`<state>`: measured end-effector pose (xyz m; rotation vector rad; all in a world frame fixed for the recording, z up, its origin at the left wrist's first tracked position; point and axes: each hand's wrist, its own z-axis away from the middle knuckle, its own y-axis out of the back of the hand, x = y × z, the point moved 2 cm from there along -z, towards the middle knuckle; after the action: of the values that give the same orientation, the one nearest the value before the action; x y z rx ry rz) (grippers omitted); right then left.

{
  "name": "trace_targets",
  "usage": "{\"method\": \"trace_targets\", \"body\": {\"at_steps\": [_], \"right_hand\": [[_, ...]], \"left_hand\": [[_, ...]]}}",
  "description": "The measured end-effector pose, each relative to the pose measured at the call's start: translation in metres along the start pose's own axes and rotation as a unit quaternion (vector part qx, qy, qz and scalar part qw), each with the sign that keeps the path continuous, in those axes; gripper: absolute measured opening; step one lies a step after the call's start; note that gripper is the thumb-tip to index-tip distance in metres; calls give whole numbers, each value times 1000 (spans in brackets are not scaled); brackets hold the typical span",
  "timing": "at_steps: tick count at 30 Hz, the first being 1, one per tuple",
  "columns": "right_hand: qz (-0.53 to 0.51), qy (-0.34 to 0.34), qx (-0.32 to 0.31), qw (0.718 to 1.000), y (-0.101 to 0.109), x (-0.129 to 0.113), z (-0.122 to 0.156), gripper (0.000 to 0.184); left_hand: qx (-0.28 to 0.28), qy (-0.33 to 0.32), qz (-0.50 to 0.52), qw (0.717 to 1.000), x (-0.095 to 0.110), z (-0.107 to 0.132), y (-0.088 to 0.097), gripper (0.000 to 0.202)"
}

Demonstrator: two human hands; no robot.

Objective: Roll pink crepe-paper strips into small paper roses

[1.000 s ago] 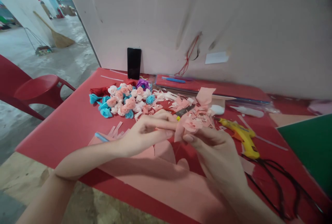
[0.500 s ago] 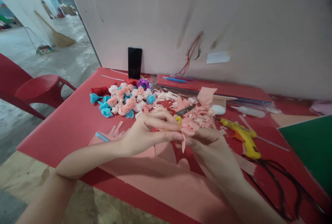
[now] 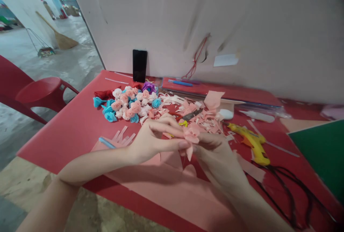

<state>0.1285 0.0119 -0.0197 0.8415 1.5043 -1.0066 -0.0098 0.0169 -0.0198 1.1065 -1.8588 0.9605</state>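
"Where exactly is the pink paper rose (image 3: 191, 132)?"

"Up between both hands, over the pink paper sheet (image 3: 161, 185) on the red table (image 3: 67, 124). The left hand (image 3: 152, 140) has thumb and forefinger brought together at its base; the right hand (image 3: 221, 160) pinches it from the other side."

"Why so low down on it?"

"I'd say to keep the petals from being crushed while the base stays gathered. Fingertips alone seem enough for something that light."

"And which way does it point?"

"Bloom up, facing the ceiling and somewhat towards the person. Its long axis runs close to upright, with a loose paper end hanging beneath, tip down. I can't make out the underside; the fingers cover it."

"That yellow glue gun (image 3: 251, 140) lies handy."

"Just beyond the right hand, nozzle towards the paper scraps (image 3: 212, 121), cable trailing to the near right. Probably left there for an easy grab."

"The finished-looking paper roses (image 3: 129, 104)?"

"Heaped at the far left, well apart from the fingers, likely to spare them a knock."
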Motion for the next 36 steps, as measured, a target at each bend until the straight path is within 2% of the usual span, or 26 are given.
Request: {"method": "trace_targets", "body": {"at_steps": [5,9,14,20,25,29,33,36], "right_hand": [[87,59,55,993,-2,-7,3,17],[162,85,86,979,-5,-13,6,15],[225,171,67,957,-7,-20,9,15],[263,306,58,913,-10,-23,12,16],[333,310,92,886,-10,-20,14,13],[333,316,89,884,-8,-20,15,11],[338,326,87,879,-7,-19,16,17],[321,319,101,886,-6,-18,17,18]], "left_hand": [[38,-29,-16,999,-3,1,1,5],[42,-35,-14,998,-3,2,1,8],[6,-58,-46,997,-1,2,2,8],[15,-93,-89,992,2,1,2,10],[20,-106,-95,990,2,1,0,14],[14,-89,-58,994,2,2,-1,15],[7,-75,-20,997,1,3,-2,15],[13,-75,-13,997,0,4,-3,15]]}}
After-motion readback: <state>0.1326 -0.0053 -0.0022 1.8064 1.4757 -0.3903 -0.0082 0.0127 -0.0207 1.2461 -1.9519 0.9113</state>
